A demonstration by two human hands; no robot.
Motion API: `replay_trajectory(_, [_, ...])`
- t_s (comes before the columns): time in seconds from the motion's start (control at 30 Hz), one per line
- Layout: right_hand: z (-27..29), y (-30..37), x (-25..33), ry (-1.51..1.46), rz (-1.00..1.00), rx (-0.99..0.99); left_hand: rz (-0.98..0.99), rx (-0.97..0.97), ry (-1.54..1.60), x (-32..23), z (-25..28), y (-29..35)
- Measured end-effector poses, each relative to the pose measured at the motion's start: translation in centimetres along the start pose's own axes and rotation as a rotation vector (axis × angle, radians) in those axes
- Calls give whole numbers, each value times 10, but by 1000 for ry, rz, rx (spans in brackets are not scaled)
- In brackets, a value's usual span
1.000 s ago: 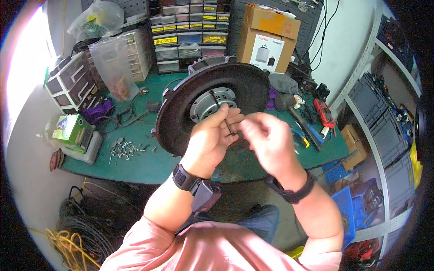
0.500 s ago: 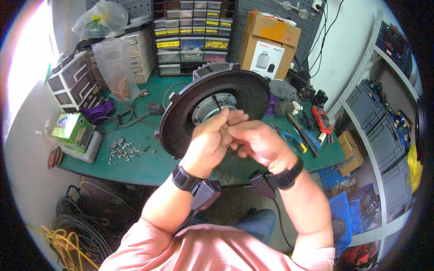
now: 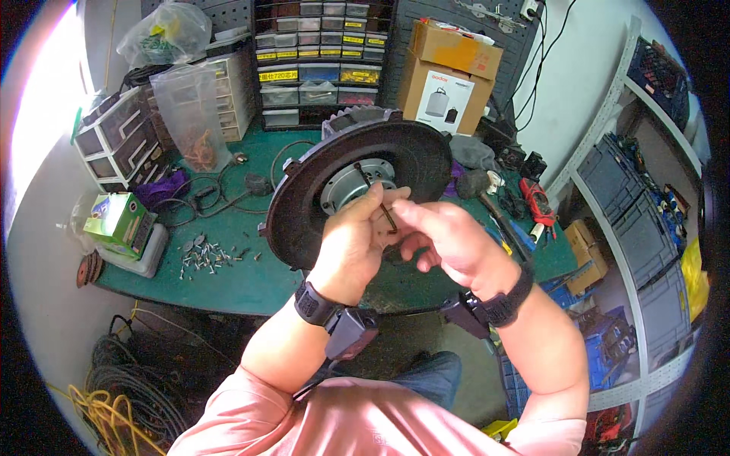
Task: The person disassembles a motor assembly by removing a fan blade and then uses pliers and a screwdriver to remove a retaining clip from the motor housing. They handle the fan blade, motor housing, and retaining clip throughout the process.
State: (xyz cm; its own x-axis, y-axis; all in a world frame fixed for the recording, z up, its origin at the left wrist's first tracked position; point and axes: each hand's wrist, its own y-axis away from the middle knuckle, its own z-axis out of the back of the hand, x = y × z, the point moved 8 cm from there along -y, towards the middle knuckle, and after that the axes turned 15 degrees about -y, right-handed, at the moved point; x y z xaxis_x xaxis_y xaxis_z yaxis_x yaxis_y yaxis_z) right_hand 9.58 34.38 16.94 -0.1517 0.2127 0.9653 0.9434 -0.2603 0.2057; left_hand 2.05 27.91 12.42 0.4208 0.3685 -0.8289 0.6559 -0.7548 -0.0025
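Note:
My left hand (image 3: 351, 237) is closed on a thin dark rod that looks like a hex key (image 3: 388, 219). One end of it reaches up over the round silver hub (image 3: 344, 188), though I cannot tell if it touches. The hub sits in the middle of a large black round housing (image 3: 293, 228), which leans tilted on the bench with a finned grey body behind it. Close beside the rod's lower end is my right hand (image 3: 460, 242), fingers loosely curled and apart, with nothing visible in them.
Loose screws (image 3: 209, 258) lie on the green bench (image 3: 190, 292) at left, near a green box (image 3: 118, 223). To the right are a hammer (image 3: 494, 209) and a red multimeter (image 3: 536, 201). A cardboard box (image 3: 456, 57) and small-parts drawers (image 3: 319, 72) stand behind.
My right hand has drawn slightly right and away from my left, and its fingers have loosened. The rod's lower end now shows between the hands.

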Motion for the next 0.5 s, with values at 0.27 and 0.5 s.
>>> replay_trajectory(0.27, [-3, -20, -19, -230, -3, 161, 12, 150, 87, 8, -1, -6])
replay_trajectory(0.5, [2, -27, -9, 64, 74, 65, -57, 50, 4, 9, 8, -9])
